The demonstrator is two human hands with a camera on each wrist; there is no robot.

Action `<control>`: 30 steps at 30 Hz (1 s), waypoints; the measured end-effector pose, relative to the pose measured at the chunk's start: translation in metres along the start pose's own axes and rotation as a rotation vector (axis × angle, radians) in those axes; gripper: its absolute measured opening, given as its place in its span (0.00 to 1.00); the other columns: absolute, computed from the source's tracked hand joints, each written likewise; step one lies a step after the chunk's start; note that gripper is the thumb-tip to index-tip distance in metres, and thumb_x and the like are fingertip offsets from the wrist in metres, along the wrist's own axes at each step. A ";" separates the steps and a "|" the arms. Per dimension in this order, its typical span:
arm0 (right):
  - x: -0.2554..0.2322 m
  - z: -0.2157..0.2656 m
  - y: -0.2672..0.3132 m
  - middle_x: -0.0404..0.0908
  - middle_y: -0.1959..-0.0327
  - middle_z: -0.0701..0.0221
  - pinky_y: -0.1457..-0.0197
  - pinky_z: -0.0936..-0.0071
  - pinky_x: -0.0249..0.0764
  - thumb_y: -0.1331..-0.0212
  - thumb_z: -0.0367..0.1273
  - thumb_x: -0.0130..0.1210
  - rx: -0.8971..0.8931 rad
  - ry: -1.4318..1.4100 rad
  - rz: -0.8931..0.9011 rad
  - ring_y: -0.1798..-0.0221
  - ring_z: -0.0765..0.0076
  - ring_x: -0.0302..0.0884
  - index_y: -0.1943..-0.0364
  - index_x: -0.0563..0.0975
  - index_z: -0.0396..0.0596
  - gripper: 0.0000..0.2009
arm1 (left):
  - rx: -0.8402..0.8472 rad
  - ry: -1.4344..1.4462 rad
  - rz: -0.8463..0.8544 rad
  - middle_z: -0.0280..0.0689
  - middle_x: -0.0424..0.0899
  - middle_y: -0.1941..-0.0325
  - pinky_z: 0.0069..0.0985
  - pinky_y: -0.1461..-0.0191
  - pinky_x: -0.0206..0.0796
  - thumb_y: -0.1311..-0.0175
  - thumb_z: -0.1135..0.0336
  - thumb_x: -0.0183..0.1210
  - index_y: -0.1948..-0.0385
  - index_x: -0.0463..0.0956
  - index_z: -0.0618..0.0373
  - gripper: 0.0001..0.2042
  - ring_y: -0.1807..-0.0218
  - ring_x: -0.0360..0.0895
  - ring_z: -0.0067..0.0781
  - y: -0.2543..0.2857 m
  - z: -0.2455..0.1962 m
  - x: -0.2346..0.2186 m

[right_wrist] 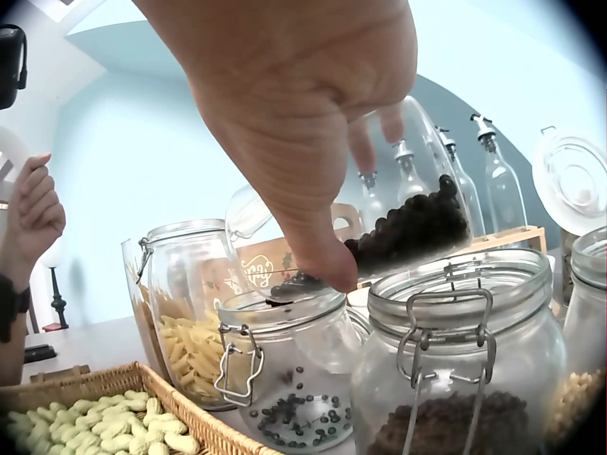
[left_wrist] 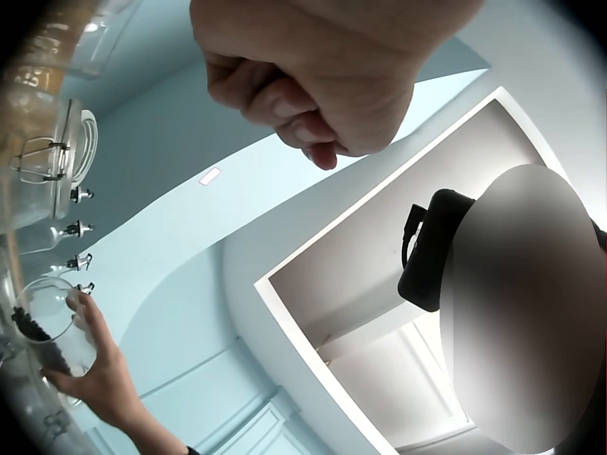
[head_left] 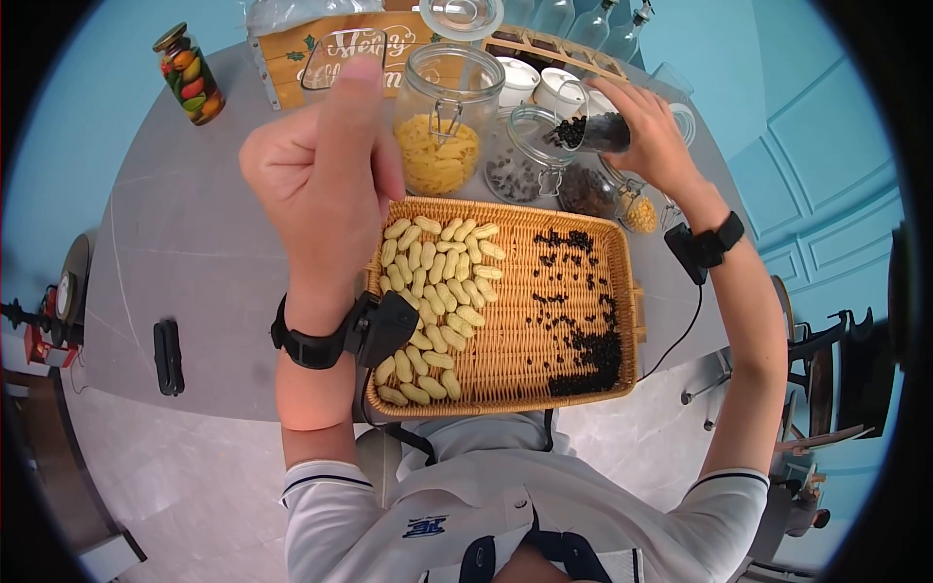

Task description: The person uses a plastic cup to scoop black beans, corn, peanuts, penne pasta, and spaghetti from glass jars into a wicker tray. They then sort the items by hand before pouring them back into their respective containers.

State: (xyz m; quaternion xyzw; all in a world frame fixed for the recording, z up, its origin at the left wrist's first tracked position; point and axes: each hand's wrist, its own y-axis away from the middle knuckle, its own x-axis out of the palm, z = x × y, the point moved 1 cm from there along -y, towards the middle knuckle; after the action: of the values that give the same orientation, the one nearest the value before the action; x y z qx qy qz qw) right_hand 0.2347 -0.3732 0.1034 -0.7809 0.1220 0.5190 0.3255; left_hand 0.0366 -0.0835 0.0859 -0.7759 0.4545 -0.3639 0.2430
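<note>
My right hand [head_left: 653, 138] grips a clear glass [right_wrist: 413, 142] holding black beans [right_wrist: 417, 223]. It is tipped on its side, its mouth over an open clip-top jar [right_wrist: 296, 365] with some black beans scattered at the bottom. In the right wrist view, the thumb and fingers lie around the glass wall. My left hand [head_left: 326, 170] is raised over the left side of the wicker basket [head_left: 486, 400]. Its fingers are curled into the palm with nothing visible in them, as the left wrist view also shows.
Peanuts [head_left: 437, 282] and black beans [head_left: 593, 350] lie in the basket. Around the right hand stand a pasta jar [head_left: 437, 146], a jar of dark brown contents [right_wrist: 455, 417] and oil bottles [head_left: 590, 27]. A jar of colourful contents [head_left: 191, 78] stands far left.
</note>
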 end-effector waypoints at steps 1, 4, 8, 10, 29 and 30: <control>0.000 0.000 0.000 0.75 0.32 0.72 0.24 0.50 0.61 0.63 0.24 0.74 -0.008 -0.002 -0.004 0.28 0.55 0.67 0.29 0.68 0.64 0.48 | 0.010 -0.013 -0.003 0.32 0.64 0.93 0.23 0.84 0.40 0.24 0.64 0.53 0.92 0.66 0.54 0.27 0.92 0.51 0.18 0.000 -0.001 0.001; -0.001 0.002 -0.001 0.75 0.32 0.73 0.23 0.51 0.61 0.62 0.24 0.74 -0.021 0.001 -0.010 0.28 0.56 0.67 0.29 0.68 0.64 0.48 | 0.018 -0.011 -0.012 0.33 0.63 0.94 0.23 0.84 0.41 0.22 0.62 0.50 0.92 0.65 0.54 0.28 0.92 0.50 0.20 0.001 -0.002 0.000; -0.003 0.005 -0.002 0.74 0.32 0.75 0.23 0.52 0.62 0.62 0.24 0.74 -0.026 0.033 -0.004 0.28 0.57 0.68 0.29 0.68 0.64 0.48 | -0.028 0.020 -0.047 0.34 0.63 0.95 0.23 0.84 0.42 0.22 0.61 0.48 0.93 0.63 0.54 0.29 0.92 0.51 0.21 0.002 -0.006 0.000; -0.003 0.006 -0.002 0.74 0.32 0.75 0.23 0.53 0.62 0.62 0.24 0.74 -0.031 0.046 -0.004 0.28 0.58 0.68 0.29 0.68 0.64 0.48 | -0.035 0.035 -0.063 0.34 0.64 0.95 0.23 0.84 0.42 0.22 0.62 0.48 0.94 0.63 0.53 0.29 0.92 0.52 0.21 0.003 -0.006 0.000; -0.002 0.014 -0.008 0.74 0.31 0.77 0.22 0.57 0.62 0.64 0.21 0.73 -0.150 0.245 -0.037 0.27 0.62 0.67 0.31 0.70 0.65 0.47 | 0.074 -0.046 0.025 0.27 0.68 0.94 0.19 0.82 0.46 0.23 0.64 0.56 0.94 0.70 0.58 0.29 0.90 0.60 0.13 0.004 -0.001 -0.003; -0.003 0.015 -0.009 0.74 0.31 0.77 0.22 0.57 0.62 0.64 0.20 0.72 -0.159 0.254 -0.042 0.27 0.62 0.68 0.32 0.71 0.65 0.46 | 0.078 -0.054 0.020 0.27 0.68 0.94 0.19 0.82 0.46 0.23 0.64 0.56 0.94 0.70 0.58 0.29 0.90 0.60 0.13 0.005 -0.002 -0.002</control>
State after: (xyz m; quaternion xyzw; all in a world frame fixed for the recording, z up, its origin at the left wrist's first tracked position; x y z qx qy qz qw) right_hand 0.2274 -0.3571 0.1055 -0.8660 0.1044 0.4171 0.2552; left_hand 0.0318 -0.0839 0.0825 -0.7708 0.4410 -0.3579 0.2886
